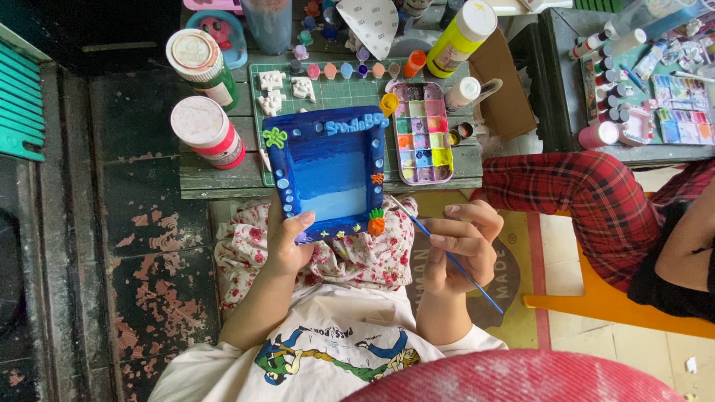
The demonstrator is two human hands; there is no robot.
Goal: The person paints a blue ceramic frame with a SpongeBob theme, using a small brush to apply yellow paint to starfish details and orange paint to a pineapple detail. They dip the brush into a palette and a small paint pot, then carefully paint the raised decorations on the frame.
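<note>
I see my left hand (287, 242) gripping the blue frame's (331, 171) near-left corner; my right hand (465, 246) pinches a brush (447, 254), its tip angled far-left toward the frame's near-right corner.

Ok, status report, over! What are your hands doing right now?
Left hand holds blue frame by its bottom corner. Right hand holds thin paintbrush, tip near frame's lower right. Paint palette beside frame. Nothing blocking.
</note>
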